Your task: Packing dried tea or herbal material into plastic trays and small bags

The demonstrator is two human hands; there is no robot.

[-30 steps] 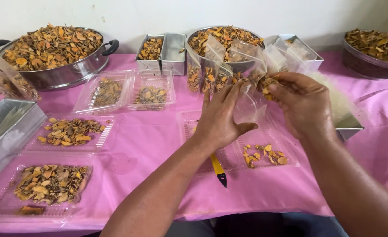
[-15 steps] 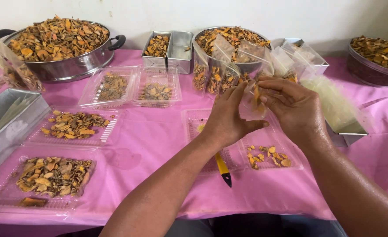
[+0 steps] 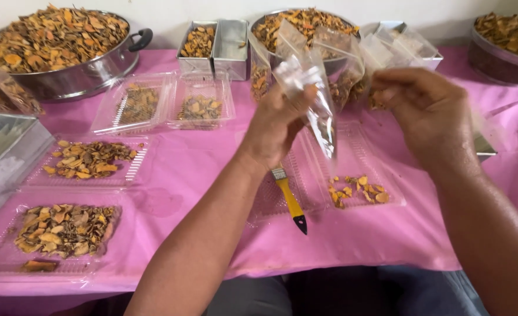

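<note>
Nearest, a yellow-handled brush [image 3: 289,199] lies on the pink tablecloth [image 3: 200,175]. Above it, the left hand [image 3: 276,126] pinches a clear plastic bag [image 3: 317,99] (hanging down from its fingers). The right hand [image 3: 429,111] curls loosely just beside the bag; whether it touches is unclear.

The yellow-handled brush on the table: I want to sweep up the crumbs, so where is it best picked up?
Take the yellow-handled brush by the middle of its handle, coming from above with the right hand. It lies flat on the pink tablecloth, bristles toward the left hand, dark tip toward the person; the handle's sides are probably free for a pinch grip.
</note>
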